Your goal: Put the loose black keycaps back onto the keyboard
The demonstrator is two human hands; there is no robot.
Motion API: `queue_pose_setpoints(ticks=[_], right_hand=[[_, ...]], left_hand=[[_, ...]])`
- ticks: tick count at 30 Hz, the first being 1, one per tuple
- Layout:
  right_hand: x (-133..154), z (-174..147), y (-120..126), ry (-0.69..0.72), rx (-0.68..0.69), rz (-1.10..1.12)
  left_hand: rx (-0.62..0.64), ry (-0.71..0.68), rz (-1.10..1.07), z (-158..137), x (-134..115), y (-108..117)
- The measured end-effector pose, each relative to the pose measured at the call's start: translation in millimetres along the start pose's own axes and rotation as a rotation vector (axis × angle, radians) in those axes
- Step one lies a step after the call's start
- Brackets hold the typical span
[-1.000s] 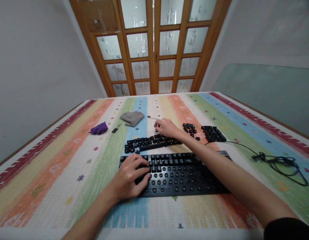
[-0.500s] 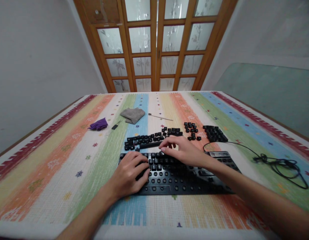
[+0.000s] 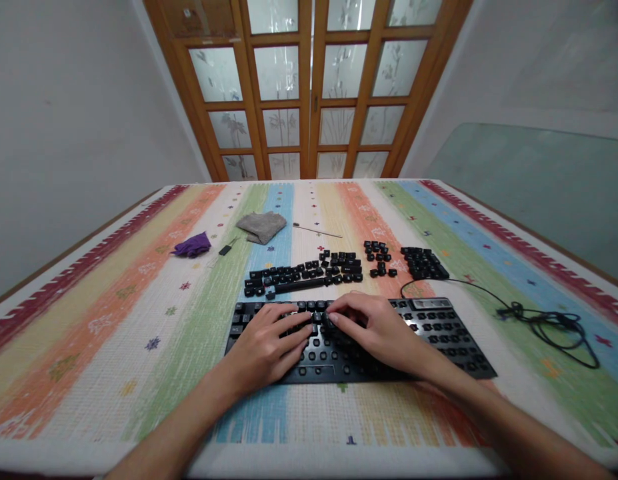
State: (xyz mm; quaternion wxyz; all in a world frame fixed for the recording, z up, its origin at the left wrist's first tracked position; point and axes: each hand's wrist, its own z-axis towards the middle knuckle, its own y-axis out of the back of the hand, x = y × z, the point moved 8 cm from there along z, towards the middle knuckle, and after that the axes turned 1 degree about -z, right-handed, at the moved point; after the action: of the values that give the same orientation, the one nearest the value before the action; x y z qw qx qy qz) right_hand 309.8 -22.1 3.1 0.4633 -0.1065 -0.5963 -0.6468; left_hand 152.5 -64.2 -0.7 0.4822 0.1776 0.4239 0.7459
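The left hand [image 3: 269, 343] lies on the black keyboard [image 3: 321, 360], its fingers bent and a bit apart, and I see nothing held in them. The right hand [image 3: 376, 327] is over the middle of the same keyboard. Its thumb and first finger are almost pinched together; I cannot tell if they hold a key. Some keys sit on the keyboard close to the fingers of both hands, but many spots below and right of the fingers are bare.

Just past the fingers, a long bunch of loose keys [image 3: 283, 273] lies on the bench [image 3: 189, 347]. Two more bunches, a small one [image 3: 376, 252] and a block [image 3: 423, 263], are farther right. Beyond the fingers are a thin stick [image 3: 319, 231], a gray cloth [image 3: 263, 227] and a purple cloth [image 3: 193, 245]. A looped black cord [image 3: 559, 321] lies well right of them.
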Motion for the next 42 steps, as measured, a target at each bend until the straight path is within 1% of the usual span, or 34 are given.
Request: queue_pose_setpoints(ticks=[3, 7, 12, 15, 19, 23, 25, 30, 36, 42], right_hand=[[1, -2, 4, 0.029, -0.031, -0.031], [-2, -3, 7, 0.031, -0.053, -0.050], [1, -5, -1, 0.068, -0.001, -0.093], [3, -6, -4, 0.070, 0.006, -0.101], [3, -8, -10, 0.097, -0.010, -0.127], [4, -13, -15, 0.178, -0.042, -0.233], [6, -14, -18, 0.223, -0.045, -0.300], [13, -17, -25, 0.316, -0.005, -0.426], [15, -18, -27, 0.329, -0.016, -0.512], [22, -19, -28, 0.393, -0.011, -0.570]], left_hand=[[0.037, -0.021, 0.001, -1, -1, -3], [0.018, -0.019, 0.004, -2, -1, -3], [-0.014, -0.014, -0.008, 0, -2, 2], [-0.050, -0.024, -0.006, 2, -4, 7], [-0.092, -0.024, -0.012, 3, -6, 12], [-0.120, -0.011, -0.019, 1, -7, 15], [-0.121, 0.003, -0.025, 0, -5, 15], [-0.110, 0.012, -0.019, 1, -4, 15], [-0.058, 0.034, -0.040, 3, -2, 11], [-0.026, 0.047, -0.056, 1, 0, 8]])
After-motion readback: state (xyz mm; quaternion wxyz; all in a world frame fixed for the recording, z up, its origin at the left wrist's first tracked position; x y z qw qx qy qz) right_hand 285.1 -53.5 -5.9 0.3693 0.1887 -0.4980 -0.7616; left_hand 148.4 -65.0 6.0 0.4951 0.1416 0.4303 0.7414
